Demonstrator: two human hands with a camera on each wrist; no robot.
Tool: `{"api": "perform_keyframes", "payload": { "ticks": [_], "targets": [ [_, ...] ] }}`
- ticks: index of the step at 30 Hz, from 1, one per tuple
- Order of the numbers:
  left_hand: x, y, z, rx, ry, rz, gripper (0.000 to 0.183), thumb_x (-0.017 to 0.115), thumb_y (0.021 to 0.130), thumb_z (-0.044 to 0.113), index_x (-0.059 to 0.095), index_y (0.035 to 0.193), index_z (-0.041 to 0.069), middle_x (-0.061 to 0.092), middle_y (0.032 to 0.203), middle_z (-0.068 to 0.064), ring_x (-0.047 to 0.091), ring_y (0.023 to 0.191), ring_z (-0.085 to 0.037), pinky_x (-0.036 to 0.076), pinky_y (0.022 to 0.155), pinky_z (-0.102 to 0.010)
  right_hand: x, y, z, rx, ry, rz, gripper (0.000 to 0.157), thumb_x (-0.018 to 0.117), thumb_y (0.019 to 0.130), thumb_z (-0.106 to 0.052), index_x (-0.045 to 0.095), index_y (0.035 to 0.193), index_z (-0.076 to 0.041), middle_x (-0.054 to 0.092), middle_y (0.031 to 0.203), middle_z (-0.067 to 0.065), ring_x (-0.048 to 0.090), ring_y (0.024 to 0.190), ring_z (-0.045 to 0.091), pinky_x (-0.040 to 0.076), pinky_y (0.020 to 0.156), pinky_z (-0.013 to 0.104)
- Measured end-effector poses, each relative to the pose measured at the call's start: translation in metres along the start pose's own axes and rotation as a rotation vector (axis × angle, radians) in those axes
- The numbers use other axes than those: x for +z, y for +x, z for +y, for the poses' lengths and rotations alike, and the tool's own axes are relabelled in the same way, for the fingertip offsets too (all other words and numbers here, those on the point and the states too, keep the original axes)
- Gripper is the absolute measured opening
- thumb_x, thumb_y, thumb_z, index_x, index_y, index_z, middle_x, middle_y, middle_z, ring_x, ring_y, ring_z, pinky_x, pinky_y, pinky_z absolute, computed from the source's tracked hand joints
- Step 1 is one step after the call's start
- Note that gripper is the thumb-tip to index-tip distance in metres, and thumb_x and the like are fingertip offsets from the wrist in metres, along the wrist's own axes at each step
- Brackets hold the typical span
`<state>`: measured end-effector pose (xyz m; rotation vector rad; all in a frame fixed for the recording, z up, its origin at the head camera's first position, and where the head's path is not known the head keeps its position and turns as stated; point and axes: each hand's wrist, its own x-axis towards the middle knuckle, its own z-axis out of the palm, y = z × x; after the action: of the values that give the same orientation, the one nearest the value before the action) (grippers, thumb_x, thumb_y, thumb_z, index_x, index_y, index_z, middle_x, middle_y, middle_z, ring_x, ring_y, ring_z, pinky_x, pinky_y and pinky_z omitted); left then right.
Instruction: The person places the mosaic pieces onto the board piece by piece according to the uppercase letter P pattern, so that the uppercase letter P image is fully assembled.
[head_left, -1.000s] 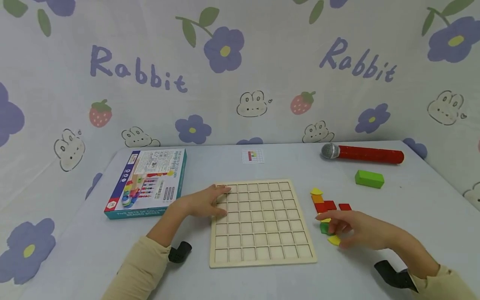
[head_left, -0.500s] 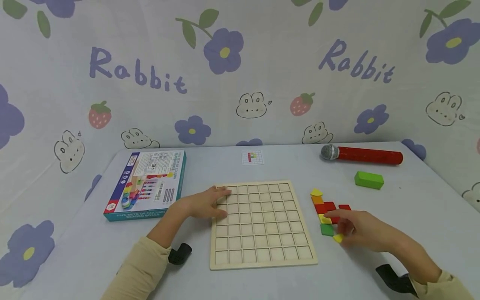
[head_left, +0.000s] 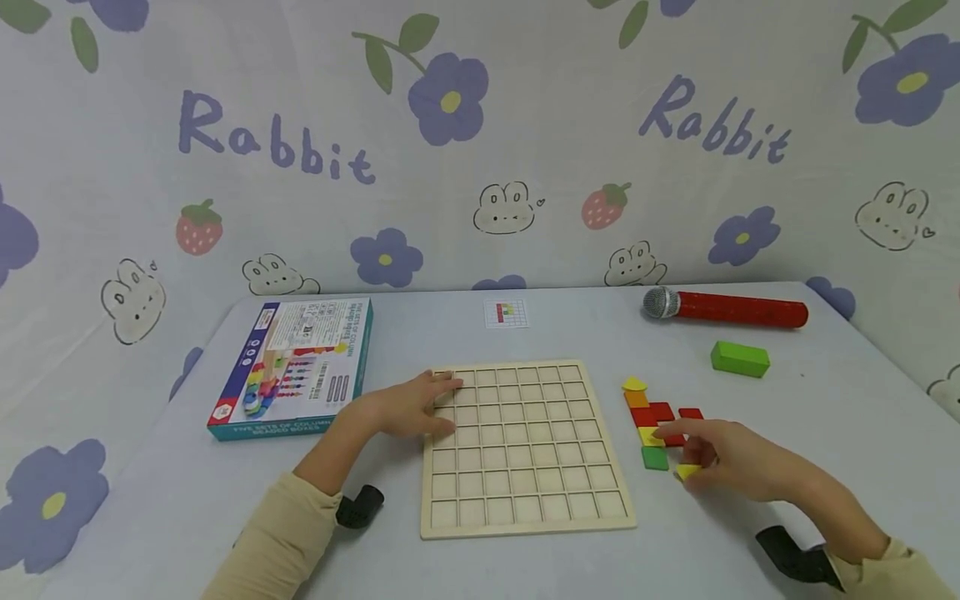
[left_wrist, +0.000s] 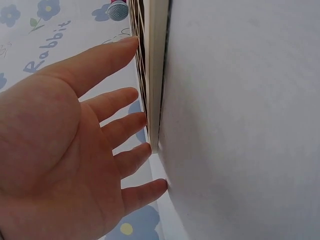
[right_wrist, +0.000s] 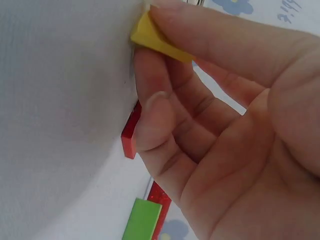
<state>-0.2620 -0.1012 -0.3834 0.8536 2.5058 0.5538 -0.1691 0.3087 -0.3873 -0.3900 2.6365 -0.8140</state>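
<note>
Right hand (head_left: 738, 460) pinching yellow wedge (head_left: 686, 472) near green tile (head_left: 655, 458). Left hand (head_left: 405, 408) resting, fingers spread, at board (head_left: 527, 530) edge. Step apparently involving wedge pickup; next move probably requiring firm pinch.

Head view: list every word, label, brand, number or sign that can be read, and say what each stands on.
"Rabbit": twice, in purple, on the patterned backdrop.
"FIVE SETS OF COLUMN BEADED BOXES": front edge of the box.
Too small or blurred to read: the fine print on the box's top, and any marks on the small card.
</note>
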Motion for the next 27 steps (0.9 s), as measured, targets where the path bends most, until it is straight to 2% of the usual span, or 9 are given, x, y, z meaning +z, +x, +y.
{"api": "perform_keyframes", "payload": {
  "ticks": [4, 8, 14, 16, 21, 27],
  "targets": [
    [0.0, -0.001, 0.0, -0.011, -0.004, -0.003, 0.067, 0.06, 0.095, 0.026, 0.028, 0.15, 0.004, 0.019, 0.155, -0.017, 0.011, 0.142, -0.035, 0.019, 0.111, -0.05, -0.005, 0.0, 0.002, 0.026, 0.0, 0.016, 0.051, 0.076, 0.08, -0.011, 0.057, 0.128, -0.008, 0.054, 0.086, 0.002, 0.05, 0.08, 0.02, 0.049, 0.062, 0.026],
    [0.0, 0.0, 0.0, -0.009, 0.003, -0.006, 0.067, 0.06, 0.095, 0.026, 0.028, 0.15, 0.004, 0.019, 0.155, -0.017, 0.012, 0.142, -0.035, 0.019, 0.111, -0.049, -0.01, 0.001, 0.005, 0.027, 0.073, 0.039, 0.049, 0.074, 0.081, -0.01, 0.057, 0.127, -0.006, 0.055, 0.091, 0.005, 0.054, 0.08, 0.02, 0.053, 0.065, 0.028],
    [-0.001, -0.001, 0.0, 0.008, 0.02, -0.013, 0.067, 0.059, 0.096, 0.028, 0.027, 0.15, 0.003, 0.019, 0.155, -0.018, 0.01, 0.142, -0.035, 0.018, 0.112, -0.05, -0.014, 0.007, 0.011, -0.063, 0.159, 0.042, 0.043, 0.072, 0.084, -0.01, 0.057, 0.124, -0.002, 0.061, 0.093, 0.005, 0.057, 0.086, 0.024, 0.054, 0.071, 0.025],
    [-0.001, -0.001, 0.0, 0.004, 0.019, -0.015, 0.067, 0.059, 0.096, 0.028, 0.027, 0.15, 0.004, 0.018, 0.155, -0.017, 0.009, 0.142, -0.035, 0.017, 0.112, -0.05, -0.015, 0.01, 0.011, -0.074, 0.179, 0.043, 0.039, 0.072, 0.084, -0.011, 0.058, 0.12, -0.001, 0.064, 0.093, 0.005, 0.057, 0.086, 0.024, 0.053, 0.07, 0.025],
    [0.0, -0.002, -0.003, 0.003, 0.01, -0.011, 0.068, 0.059, 0.096, 0.028, 0.026, 0.15, 0.004, 0.017, 0.156, -0.017, 0.008, 0.143, -0.035, 0.015, 0.112, -0.05, -0.016, 0.02, 0.007, -0.028, 0.255, 0.064, 0.031, 0.071, 0.086, -0.015, 0.062, 0.112, -0.001, 0.064, 0.099, 0.008, 0.058, 0.084, 0.024, 0.053, 0.066, 0.027],
    [0.001, -0.002, -0.006, 0.012, 0.005, -0.01, 0.068, 0.058, 0.096, 0.029, 0.025, 0.151, 0.005, 0.017, 0.156, -0.016, 0.006, 0.143, -0.035, 0.014, 0.112, -0.05, -0.016, 0.033, 0.005, 0.046, 0.445, 0.048, 0.046, 0.068, 0.09, -0.024, 0.056, 0.125, 0.003, 0.058, 0.117, 0.016, 0.063, 0.092, 0.025, 0.054, 0.079, 0.03]
  ]
}}
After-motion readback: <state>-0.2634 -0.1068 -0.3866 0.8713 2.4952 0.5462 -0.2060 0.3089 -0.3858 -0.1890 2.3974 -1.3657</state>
